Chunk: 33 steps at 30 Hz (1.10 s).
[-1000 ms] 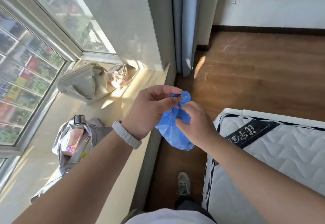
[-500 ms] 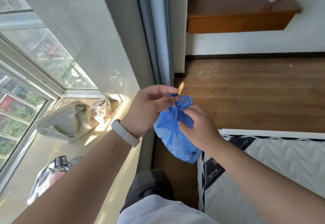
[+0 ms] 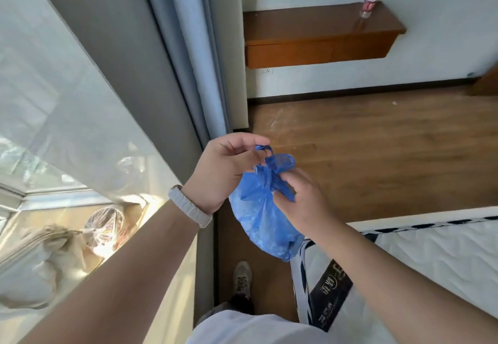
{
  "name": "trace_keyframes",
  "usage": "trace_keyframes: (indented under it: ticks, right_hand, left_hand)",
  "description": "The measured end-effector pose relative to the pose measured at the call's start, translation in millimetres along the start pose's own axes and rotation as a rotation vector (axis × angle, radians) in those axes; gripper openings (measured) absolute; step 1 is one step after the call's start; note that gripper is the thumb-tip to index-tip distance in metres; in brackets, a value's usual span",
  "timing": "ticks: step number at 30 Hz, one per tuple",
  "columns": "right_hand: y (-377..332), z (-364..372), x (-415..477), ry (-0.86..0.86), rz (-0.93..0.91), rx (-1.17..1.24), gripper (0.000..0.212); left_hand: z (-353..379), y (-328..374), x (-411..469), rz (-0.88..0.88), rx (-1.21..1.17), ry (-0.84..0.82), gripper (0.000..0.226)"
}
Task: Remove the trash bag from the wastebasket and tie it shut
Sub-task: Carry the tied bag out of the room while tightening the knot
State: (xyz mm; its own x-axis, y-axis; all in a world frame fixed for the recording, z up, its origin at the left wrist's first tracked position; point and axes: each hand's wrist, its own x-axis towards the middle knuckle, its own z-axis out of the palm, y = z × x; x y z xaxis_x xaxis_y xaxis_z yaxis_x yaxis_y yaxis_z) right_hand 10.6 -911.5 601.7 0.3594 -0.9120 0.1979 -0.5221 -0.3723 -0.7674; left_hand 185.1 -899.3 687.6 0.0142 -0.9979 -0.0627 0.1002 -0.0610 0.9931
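A small blue plastic trash bag (image 3: 262,222) hangs in the air in front of me, bulging at the bottom, its neck gathered into twisted ends at the top. My left hand (image 3: 225,172) pinches one twisted end near the neck between thumb and fingers. My right hand (image 3: 304,203) grips the other end just right of the neck, fingers curled around the plastic. A white band sits on my left wrist. No wastebasket is in view.
A mattress (image 3: 420,262) lies at the lower right, close under the bag. A sunlit window sill (image 3: 89,238) on the left holds a beige pouch (image 3: 35,260) and a clear wrapped item. A grey curtain (image 3: 188,47), wooden floor (image 3: 377,154) and wall shelf (image 3: 320,36) with a bottle are ahead.
The view has tilted up, showing more wall and the shelf. Both hands stay on the bag's neck, and the twisted ends now stand out more as a loop.
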Motion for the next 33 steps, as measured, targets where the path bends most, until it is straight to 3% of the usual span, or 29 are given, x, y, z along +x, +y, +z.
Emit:
trace_keyframes:
  ticks: [12,24,33]
  right_hand:
    - [27,17,174,0.084,0.066,-0.133,0.010]
    - [110,-41,278,0.185,0.192,-0.122,0.007]
    - [192,-121,381,0.238,0.182,-0.079,0.007]
  left_hand:
    - [-58,25,182,0.019,0.033,-0.104,0.017]
    - [4,31,337,0.040,0.076,-0.252,0.020]
    - [73,39,480,-0.063,0.084,-0.294,0.021]
